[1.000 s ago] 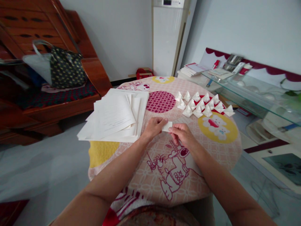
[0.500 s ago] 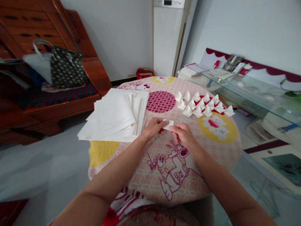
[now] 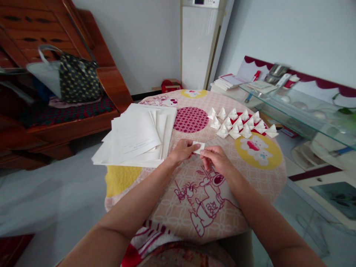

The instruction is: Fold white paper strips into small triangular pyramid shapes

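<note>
A small folded piece of white paper [image 3: 199, 147] is held above the near middle of the cloth-covered round table [image 3: 191, 202]. My left hand [image 3: 183, 150] pinches its left side, thumb on top. At its lower right corner, my right hand [image 3: 215, 157] grips it between thumb and forefinger, the other fingers curled under. Beyond my right hand stand several folded white paper boats [image 3: 235, 130] in loose rows. To the left of my left hand lies a stack of white paper sheets [image 3: 133, 137], some with faint print.
A glass shelf unit [image 3: 306, 118] runs along the right wall, with a pile of booklets [image 3: 228, 82] at its far end. On the left, a wooden bench [image 3: 111, 89] carries a dark patterned bag [image 3: 79, 78]. A tall white cabinet-like unit [image 3: 198, 48] stands behind the table.
Almost nothing has moved. My right thumb and fingers have shifted slightly along the edge of the folded paper, and the view has moved a little.
</note>
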`<action>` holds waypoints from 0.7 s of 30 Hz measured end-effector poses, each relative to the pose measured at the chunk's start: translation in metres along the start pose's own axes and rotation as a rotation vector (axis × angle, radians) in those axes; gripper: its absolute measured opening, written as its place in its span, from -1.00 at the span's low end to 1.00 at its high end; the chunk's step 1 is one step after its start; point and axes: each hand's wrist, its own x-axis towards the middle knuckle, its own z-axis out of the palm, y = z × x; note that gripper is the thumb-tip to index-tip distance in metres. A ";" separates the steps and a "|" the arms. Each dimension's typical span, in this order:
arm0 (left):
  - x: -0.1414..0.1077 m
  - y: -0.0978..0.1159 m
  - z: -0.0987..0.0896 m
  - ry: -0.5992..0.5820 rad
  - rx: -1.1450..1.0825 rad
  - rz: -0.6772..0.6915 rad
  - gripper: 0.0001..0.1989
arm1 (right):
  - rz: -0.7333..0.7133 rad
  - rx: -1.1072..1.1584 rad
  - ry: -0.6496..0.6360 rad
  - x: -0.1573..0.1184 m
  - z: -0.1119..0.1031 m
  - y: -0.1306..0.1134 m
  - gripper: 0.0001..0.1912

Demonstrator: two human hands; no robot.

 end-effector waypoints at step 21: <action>0.006 -0.002 0.003 -0.056 0.690 0.130 -0.76 | -0.194 -0.688 0.029 -0.001 -0.035 -0.003 -0.84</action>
